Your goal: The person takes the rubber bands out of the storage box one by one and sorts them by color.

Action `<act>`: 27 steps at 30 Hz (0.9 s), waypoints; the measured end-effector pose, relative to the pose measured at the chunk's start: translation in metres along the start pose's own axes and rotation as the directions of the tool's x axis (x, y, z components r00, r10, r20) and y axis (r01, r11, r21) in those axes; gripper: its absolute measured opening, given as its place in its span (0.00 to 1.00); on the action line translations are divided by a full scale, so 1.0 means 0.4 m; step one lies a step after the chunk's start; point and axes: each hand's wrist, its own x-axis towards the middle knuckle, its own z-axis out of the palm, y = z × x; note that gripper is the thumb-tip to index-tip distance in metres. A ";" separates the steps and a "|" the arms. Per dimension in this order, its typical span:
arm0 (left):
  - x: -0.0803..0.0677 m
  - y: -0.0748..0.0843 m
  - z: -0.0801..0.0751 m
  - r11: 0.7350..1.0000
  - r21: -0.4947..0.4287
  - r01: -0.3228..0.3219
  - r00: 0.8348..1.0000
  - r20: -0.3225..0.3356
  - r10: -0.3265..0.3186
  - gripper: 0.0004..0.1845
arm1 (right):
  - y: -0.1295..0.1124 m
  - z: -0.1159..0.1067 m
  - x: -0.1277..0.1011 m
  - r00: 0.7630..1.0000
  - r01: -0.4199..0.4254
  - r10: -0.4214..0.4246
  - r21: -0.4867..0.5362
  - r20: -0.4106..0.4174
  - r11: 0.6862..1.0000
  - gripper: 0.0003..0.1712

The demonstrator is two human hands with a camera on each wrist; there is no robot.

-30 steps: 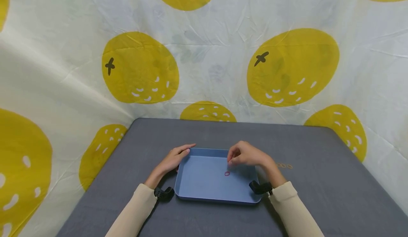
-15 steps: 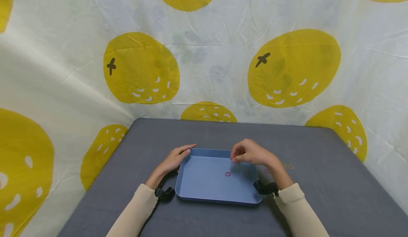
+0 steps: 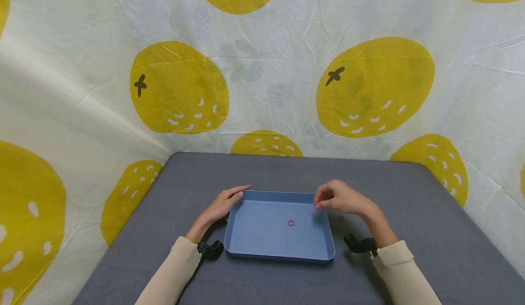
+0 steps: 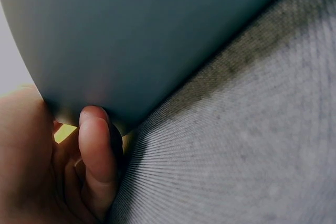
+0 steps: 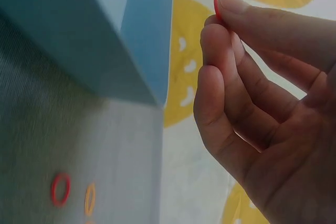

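My left hand grips the far left corner of a shallow blue tray. In the left wrist view, a finger bends against the tray's outer wall. My right hand is raised by the tray's far right corner. Its thumb and fingertips pinch a small red rubber band, seen clearly in the right wrist view. A second red rubber band lies inside the tray, right of the middle.
On the grey table, right of the tray, lies another red rubber band. Beside it is an orange rubber band, hidden behind the right arm in the head view. A white cloth with yellow fruit prints hangs behind the table.
My right hand has moved right, from over the tray to its far right corner. The left hand, the tray and the red rubber band in it stay where they were.
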 end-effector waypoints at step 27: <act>-0.005 0.000 -0.001 1.000 0.008 0.010 1.000 -0.002 -0.010 0.23 | 0.146 -0.059 -0.127 0.993 -0.113 0.113 -0.027 -0.024 0.993 0.03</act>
